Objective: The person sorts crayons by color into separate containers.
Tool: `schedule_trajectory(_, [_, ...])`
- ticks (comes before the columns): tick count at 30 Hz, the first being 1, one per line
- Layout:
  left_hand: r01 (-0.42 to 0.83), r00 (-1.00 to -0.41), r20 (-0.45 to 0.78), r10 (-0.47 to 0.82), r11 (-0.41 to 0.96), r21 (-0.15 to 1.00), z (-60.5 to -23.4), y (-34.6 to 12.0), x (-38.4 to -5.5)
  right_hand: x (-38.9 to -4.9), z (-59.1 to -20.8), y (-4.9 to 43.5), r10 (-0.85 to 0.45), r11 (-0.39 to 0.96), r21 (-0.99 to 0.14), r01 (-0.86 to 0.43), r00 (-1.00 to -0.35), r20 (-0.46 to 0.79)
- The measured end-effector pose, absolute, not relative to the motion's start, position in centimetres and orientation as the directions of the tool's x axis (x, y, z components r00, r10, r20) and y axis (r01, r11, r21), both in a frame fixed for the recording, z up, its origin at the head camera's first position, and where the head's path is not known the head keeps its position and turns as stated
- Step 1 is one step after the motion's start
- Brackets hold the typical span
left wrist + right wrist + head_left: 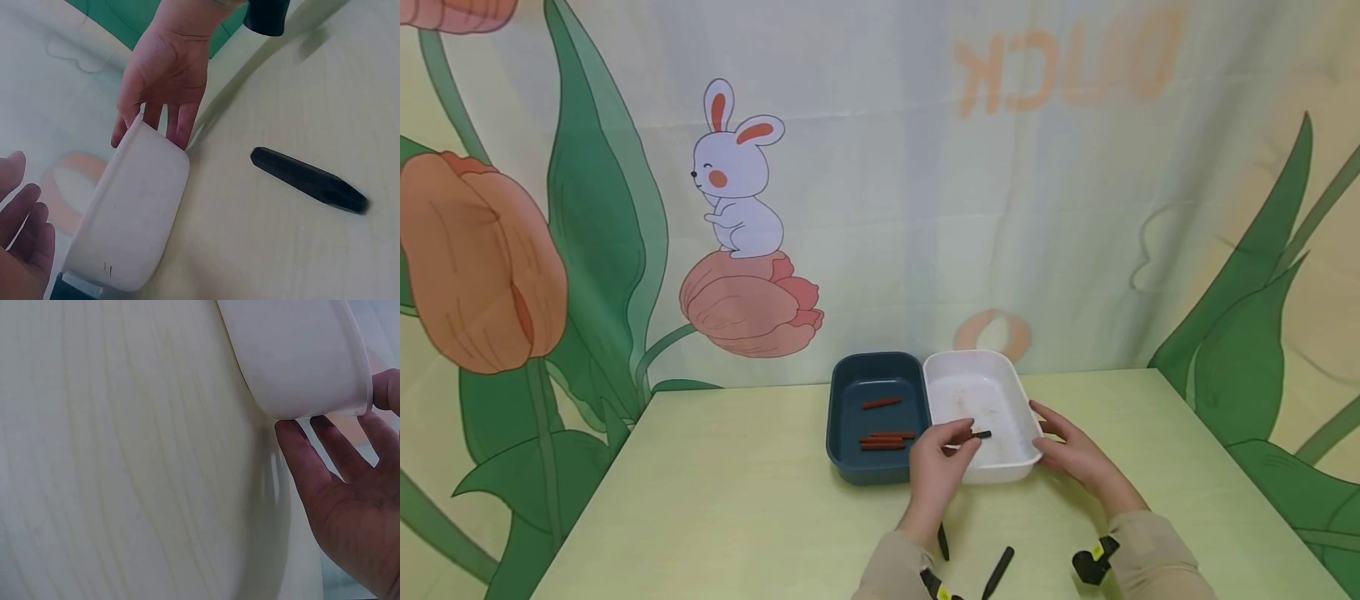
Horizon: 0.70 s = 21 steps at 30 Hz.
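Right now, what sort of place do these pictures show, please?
Probably an indoor tabletop workspace, perhaps a staged one: a wood-grain table, a hanging cloth printed with tulips and a rabbit behind it, and a dark-blue tray beside a white tray.

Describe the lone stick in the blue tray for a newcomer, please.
On the table, find the blue tray left of the white tray. In its far half lies the reddish-brown stick, alone, apart from the clustered sticks.

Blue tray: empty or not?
Not empty. The head view shows several reddish-brown sticks lying in the blue tray, one apart from the others.
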<state>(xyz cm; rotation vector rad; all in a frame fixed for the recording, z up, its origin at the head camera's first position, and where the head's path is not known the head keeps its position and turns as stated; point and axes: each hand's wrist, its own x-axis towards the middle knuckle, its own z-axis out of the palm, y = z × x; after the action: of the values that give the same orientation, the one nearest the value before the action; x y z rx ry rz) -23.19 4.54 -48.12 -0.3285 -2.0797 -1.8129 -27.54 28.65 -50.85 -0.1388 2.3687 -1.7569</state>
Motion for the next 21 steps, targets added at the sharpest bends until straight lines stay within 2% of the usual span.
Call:
schedule_trajectory(10, [0.365,-0.928,0.371,-0.027,0.131,0.922,-49.2,3.2,-21.4,-27.5,-50.9,28.6,-0.178,0.305,-0.952,0.037,-0.979,-0.095])
schedule_trajectory(21, [0.373,-0.927,0.363,0.088,0.157,0.914,-49.9,0.8,-20.9,-27.6,-51.1,28.7,-0.173,0.309,-0.951,0.035,-0.981,-0.092])
